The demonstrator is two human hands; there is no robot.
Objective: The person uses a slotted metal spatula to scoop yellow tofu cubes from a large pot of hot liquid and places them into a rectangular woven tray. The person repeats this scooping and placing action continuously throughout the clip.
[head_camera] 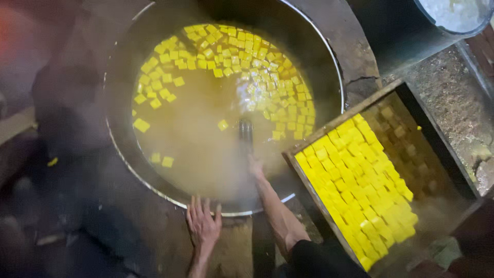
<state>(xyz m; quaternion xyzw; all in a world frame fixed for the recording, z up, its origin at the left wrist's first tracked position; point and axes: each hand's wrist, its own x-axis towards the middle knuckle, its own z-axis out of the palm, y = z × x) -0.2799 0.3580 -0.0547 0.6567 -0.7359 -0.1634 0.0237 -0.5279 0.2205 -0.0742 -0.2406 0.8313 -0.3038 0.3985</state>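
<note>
We take the big round metal pot (329,62) as our landmark, wide and steaming, filled with cloudy brownish liquid. Our left hand (203,222) lies flat and open on the stone ledge (154,226) at the pot's near rim, fingers spread, holding nothing. Our right hand (254,168) reaches over the near rim and into the steam, closed around the dark handle of a tool (246,135) that dips into the liquid near the pot's middle; the steam blurs the grip, so we cannot tell how tightly it is clamped, nor what sort of head the tool carries below the surface. Yellow cubes (247,56) float in a thick band along the pot's far and right side, with a few strays toward its left and near side. Just beside the pot's right rim a wooden tray (337,122) rests tilted, its lip close to the pot, with packed yellow cubes in the tray (355,180) filling its near half. Beyond the pot's far right a dark vessel with something pale inside (453,15) shows at the corner. To work this stir well, we judge it best to keep the left palm braced for balance, move the tool slowly so the soft cubes do not break, and keep the forearm high above the hot liquid and out of the steam.
</note>
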